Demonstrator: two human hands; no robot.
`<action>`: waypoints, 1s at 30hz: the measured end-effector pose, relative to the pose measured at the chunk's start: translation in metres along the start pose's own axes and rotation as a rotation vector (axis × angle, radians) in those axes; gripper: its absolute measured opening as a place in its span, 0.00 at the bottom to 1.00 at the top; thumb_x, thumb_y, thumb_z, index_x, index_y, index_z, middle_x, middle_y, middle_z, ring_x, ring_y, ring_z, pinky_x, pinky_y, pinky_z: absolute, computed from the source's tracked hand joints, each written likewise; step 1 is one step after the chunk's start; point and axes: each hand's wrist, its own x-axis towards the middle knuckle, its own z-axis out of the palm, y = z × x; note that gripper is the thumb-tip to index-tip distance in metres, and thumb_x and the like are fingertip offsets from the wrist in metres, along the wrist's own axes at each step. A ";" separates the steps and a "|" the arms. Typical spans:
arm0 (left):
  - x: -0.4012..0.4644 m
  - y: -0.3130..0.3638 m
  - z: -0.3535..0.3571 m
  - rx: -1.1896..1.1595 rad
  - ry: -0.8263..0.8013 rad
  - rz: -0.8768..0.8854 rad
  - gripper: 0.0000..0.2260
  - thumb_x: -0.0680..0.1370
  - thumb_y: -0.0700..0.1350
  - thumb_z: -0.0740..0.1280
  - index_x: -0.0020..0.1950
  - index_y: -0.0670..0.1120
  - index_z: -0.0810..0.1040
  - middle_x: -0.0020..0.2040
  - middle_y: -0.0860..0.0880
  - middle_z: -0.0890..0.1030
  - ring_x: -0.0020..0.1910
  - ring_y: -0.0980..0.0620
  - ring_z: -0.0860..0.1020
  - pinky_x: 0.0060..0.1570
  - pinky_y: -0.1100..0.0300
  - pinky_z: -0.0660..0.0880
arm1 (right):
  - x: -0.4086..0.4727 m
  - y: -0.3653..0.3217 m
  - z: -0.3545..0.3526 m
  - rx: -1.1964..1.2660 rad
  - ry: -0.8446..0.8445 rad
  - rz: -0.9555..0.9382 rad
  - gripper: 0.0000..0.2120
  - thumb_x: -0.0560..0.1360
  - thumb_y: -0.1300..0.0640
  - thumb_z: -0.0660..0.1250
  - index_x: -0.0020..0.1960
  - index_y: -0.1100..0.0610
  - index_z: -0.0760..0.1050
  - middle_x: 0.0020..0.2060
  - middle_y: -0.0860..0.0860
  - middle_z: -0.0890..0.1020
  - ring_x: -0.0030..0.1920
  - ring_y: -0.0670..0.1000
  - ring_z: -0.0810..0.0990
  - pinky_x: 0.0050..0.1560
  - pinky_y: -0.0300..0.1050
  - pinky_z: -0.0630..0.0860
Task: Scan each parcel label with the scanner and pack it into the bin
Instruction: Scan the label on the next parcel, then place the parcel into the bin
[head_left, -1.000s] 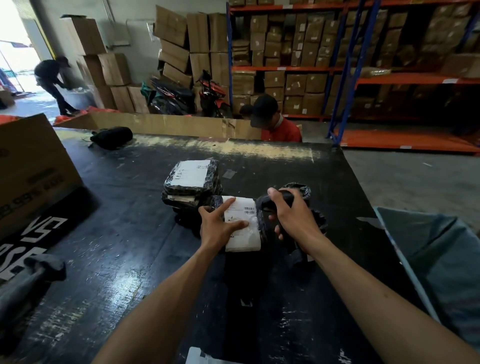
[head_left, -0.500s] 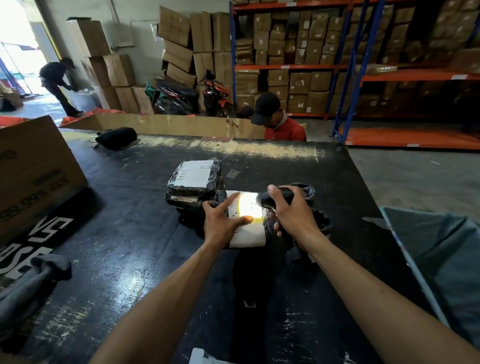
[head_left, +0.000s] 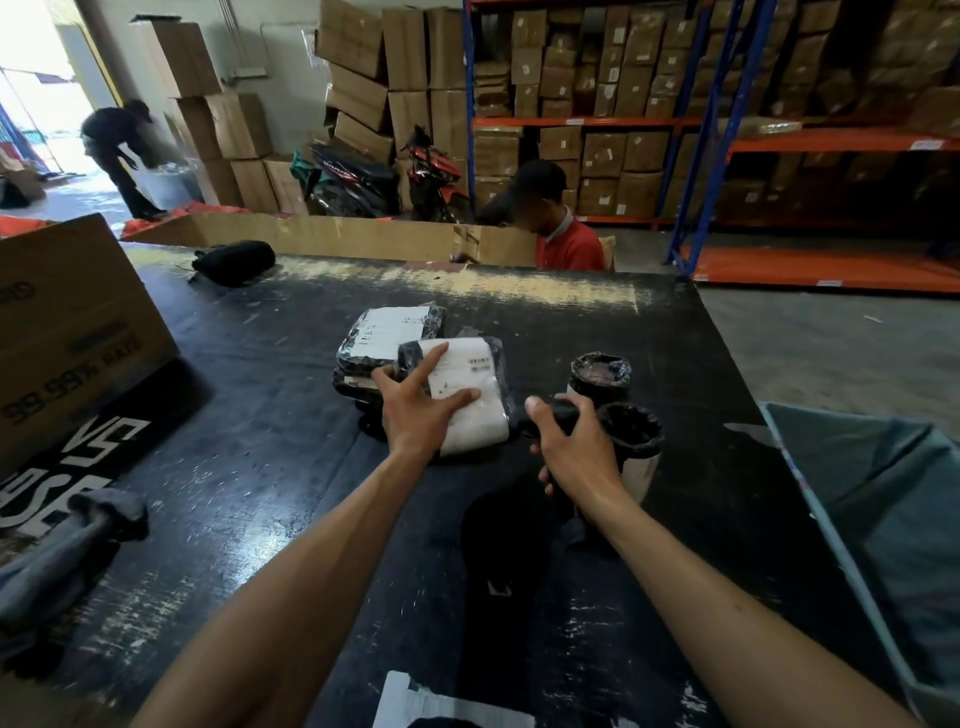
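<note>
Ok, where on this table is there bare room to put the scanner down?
Bare top lies between the big box and the parcels, and near you between your forearms. It is crowded around the left hand, right hand and round packs.

Around the big black table

The black table (head_left: 260, 467) has a brown box (head_left: 67, 332) at its left edge. A person in a red shirt (head_left: 569, 247) sits behind its far side. Shelves of boxes (head_left: 597, 130) stand beyond it, beside a motorbike (head_left: 431, 176).
</note>
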 end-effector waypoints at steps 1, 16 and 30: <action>0.004 0.001 -0.002 -0.026 0.031 -0.017 0.32 0.59 0.56 0.84 0.60 0.71 0.78 0.62 0.48 0.63 0.53 0.51 0.75 0.61 0.60 0.75 | -0.005 0.011 0.006 -0.023 -0.001 0.027 0.29 0.72 0.31 0.67 0.67 0.45 0.69 0.41 0.56 0.86 0.24 0.49 0.82 0.23 0.43 0.77; -0.007 -0.018 -0.017 -0.187 0.099 -0.130 0.31 0.59 0.52 0.86 0.57 0.70 0.79 0.59 0.51 0.64 0.57 0.54 0.73 0.59 0.73 0.71 | -0.029 0.069 0.035 -0.326 -0.200 0.181 0.33 0.76 0.30 0.65 0.73 0.47 0.65 0.54 0.55 0.82 0.38 0.54 0.87 0.37 0.53 0.87; -0.009 0.030 0.017 -0.337 -0.038 -0.084 0.35 0.54 0.59 0.86 0.60 0.68 0.81 0.64 0.45 0.71 0.59 0.53 0.80 0.62 0.54 0.78 | -0.001 -0.005 -0.053 -0.323 0.102 -0.332 0.30 0.73 0.27 0.62 0.72 0.34 0.63 0.60 0.45 0.78 0.55 0.48 0.82 0.58 0.54 0.79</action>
